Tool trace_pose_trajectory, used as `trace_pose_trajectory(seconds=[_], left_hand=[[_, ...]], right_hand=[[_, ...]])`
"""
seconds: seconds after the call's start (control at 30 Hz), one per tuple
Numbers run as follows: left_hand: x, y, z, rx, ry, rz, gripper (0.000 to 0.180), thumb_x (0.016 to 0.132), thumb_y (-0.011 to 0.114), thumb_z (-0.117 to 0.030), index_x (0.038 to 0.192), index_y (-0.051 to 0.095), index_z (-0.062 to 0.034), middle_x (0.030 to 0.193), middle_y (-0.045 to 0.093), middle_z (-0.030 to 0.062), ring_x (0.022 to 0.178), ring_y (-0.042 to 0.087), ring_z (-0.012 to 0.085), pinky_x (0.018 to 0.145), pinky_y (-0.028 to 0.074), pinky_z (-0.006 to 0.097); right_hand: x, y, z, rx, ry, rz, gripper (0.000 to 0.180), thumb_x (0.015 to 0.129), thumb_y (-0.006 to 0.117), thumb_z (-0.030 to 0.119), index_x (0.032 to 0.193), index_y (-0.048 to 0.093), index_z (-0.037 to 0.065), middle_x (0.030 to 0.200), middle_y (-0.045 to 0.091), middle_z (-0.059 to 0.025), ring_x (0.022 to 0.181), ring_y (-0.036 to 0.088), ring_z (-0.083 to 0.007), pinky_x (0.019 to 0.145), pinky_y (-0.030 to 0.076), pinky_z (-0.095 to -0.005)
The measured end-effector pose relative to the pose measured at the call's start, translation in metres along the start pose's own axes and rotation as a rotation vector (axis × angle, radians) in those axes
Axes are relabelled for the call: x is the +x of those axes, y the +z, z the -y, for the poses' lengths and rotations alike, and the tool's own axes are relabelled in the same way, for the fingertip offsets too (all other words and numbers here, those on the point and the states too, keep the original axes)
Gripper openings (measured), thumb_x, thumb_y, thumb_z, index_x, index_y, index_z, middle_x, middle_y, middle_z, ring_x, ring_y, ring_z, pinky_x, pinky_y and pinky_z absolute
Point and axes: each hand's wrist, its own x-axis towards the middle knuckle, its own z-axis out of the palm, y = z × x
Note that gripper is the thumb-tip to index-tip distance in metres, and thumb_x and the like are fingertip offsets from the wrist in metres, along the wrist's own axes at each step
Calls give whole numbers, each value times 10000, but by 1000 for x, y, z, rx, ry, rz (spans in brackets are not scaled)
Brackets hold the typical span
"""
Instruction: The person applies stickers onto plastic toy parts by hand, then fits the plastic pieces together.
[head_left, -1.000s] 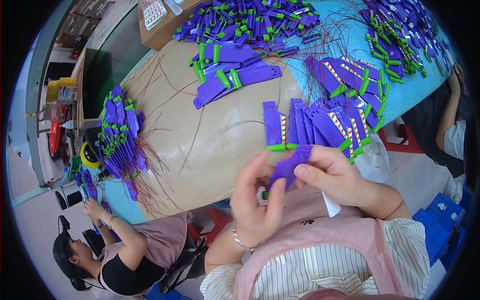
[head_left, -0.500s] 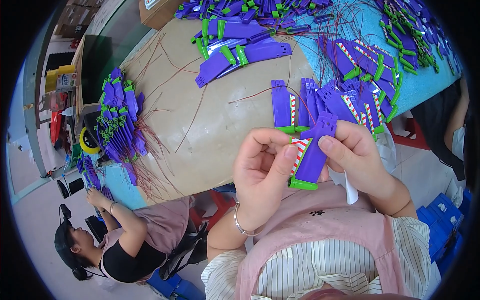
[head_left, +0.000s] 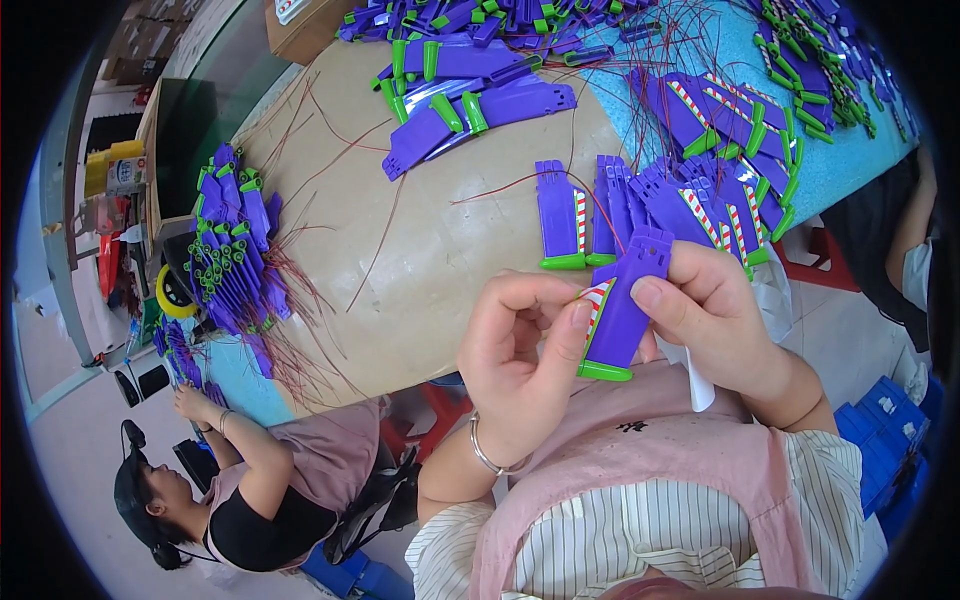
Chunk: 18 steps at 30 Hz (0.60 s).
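Purple part (head_left: 628, 300) pinched between left hand (head_left: 525, 355) and right hand (head_left: 715, 320); cardboard box (head_left: 300, 35) at table's far edge, contents unclear.

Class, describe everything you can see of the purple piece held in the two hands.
The purple piece is a flat, long plastic-looking part with a bright green end cap at its lower end and small slots near its top. A red-and-white striped strip shows along its left edge. It is held tilted above the table edge, the left hand pinching its left side and the right hand gripping its upper right.
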Motion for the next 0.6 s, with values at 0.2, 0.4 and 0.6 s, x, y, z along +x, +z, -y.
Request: trace_pose_trajectory(seconds=[0.2,0.4,0.6], left_hand=[[7,10,-8,141,60,-6,382,843,588,-28,1202,473,32,982,576,134,906,631,201,798,530,308],[-5,10,-1,244,27,-6,181,862,556,-18,1026,548,57,1009,595,160,865,606,213,738,491,276],[-6,14,0,160,190,-198,87,889,566,-45,943,562,23,921,578,131,797,570,192,717,463,278]], right_hand=[[-8,-1,-7,-282,-225,71,167,940,549,102,1014,619,-30,721,588,1,589,516,-53,508,409,-215],[-10,-6,-6,-233,-317,33,153,947,530,97,968,601,-37,845,618,-95,719,587,-105,611,452,-236],[-7,-13,-1,141,-202,143,258,967,468,72,1202,412,-17,955,622,-148,706,594,-114,624,468,-232]])
